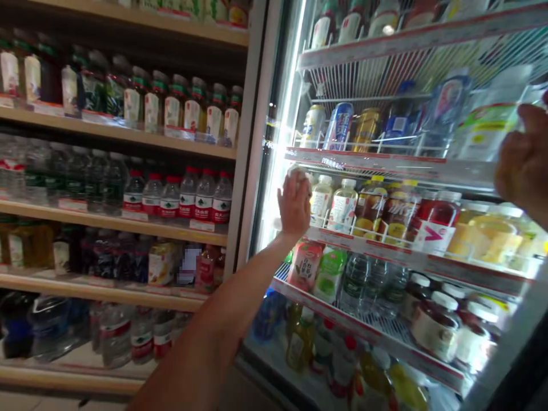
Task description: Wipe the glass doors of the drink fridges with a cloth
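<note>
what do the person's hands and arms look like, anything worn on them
The left hand and forearm are bare: no glove, watch or sleeve shows. The right hand, cut off by the picture's edge, has no glove showing either. Finer marks are too blurred to tell.

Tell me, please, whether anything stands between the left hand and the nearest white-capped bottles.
Before the left hand is probably a glass pane: reflections overlie the cooler shelves, though the pane itself is indistinct. A low wire rail fronts the white-capped bottles.
</note>
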`<state>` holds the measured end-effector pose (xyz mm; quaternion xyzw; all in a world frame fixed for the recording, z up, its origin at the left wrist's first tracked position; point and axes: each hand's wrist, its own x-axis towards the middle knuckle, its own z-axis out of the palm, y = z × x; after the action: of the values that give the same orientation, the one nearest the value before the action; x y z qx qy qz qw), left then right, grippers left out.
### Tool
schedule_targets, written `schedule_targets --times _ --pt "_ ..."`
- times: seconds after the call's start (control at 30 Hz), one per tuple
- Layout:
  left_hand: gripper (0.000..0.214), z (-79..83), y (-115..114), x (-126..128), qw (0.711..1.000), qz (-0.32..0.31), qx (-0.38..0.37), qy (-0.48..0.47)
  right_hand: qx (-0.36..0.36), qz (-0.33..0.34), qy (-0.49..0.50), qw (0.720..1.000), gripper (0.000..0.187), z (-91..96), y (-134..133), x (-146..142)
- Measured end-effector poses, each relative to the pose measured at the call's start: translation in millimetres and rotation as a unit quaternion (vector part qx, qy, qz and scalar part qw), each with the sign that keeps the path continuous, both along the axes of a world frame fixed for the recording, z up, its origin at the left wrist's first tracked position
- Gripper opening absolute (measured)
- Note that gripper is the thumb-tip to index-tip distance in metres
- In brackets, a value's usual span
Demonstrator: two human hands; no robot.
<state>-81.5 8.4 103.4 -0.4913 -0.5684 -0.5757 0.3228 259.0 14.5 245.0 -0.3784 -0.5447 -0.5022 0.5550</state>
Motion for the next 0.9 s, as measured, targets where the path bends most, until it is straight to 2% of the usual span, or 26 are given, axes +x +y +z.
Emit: schedule_targets --times 0.1,0.17,0.2,0.27,0.37,0.43,0.47,0.5,0.57,0.63,0.7,0.73,0.8,0.87,0.9 --pt "0.042 -16.2 -6 41 0.978 -0.052 0.009 0.201 -0.023 0.018 -0.086 0.996 0.081 -1.7 -1 2" --pt "0.041 -25.3 -9 52 0.952 -0.083 0.015 0.295 -0.029 0.015 -0.076 0.997 0.074 -8.6 -2 4" --pt "0.04 -28.1 -9 50 0.948 -0.092 0.013 0.305 -0.038 0.015 -0.072 0.997 0.069 -14.7 -4 5" --pt "0.039 -29.4 -7 32 0.962 -0.088 0.009 0.258 -0.058 0.016 -0.075 0.995 0.061 -32.1 -8 7" --pt "0.043 -25.8 0 -1 0.997 -0.039 0.021 0.061 -0.077 0.024 -0.091 0.993 0.057 -65.0 -19 8" --pt "0.045 -25.8 2 -8 0.998 -0.008 0.034 -0.044 -0.084 0.031 -0.082 0.993 0.055 -84.2 -26 6" --pt "0.045 -27.7 2 -5 0.998 -0.002 0.037 -0.059 -0.092 0.033 -0.074 0.992 0.054 -91.3 -29 3" --pt "0.044 -30.8 1 2 0.999 -0.005 0.039 -0.037 -0.1 0.033 -0.066 0.992 0.054 -96.7 -31 1" --pt "0.042 -39.6 -2 20 0.994 -0.03 0.039 0.094 -0.108 0.029 -0.05 0.992 0.051 -102.3 -32 -3" --pt "0.041 -47.7 -4 32 0.971 -0.057 0.044 0.227 -0.108 0.022 -0.041 0.993 0.05 -103.4 -32 -3" --pt "0.039 -50.3 -1 29 0.96 -0.067 0.06 0.267 -0.105 0.01 -0.032 0.994 0.05 -103.3 -31 3" --pt "0.039 -48.7 2 21 0.966 -0.065 0.073 0.238 -0.103 0.0 -0.029 0.994 0.049 -103.6 -30 8" --pt "0.039 -40.9 11 1 0.988 -0.051 0.106 0.103 -0.099 -0.025 -0.021 0.995 0.049 -105.5 -28 21" --pt "0.041 -31.1 19 -11 0.99 -0.036 0.133 -0.034 -0.086 -0.046 -0.013 0.995 0.05 -109.0 -26 31" --pt "0.041 -27.4 21 -10 0.987 -0.034 0.144 -0.067 -0.075 -0.053 -0.013 0.996 0.05 -111.1 -25 35"
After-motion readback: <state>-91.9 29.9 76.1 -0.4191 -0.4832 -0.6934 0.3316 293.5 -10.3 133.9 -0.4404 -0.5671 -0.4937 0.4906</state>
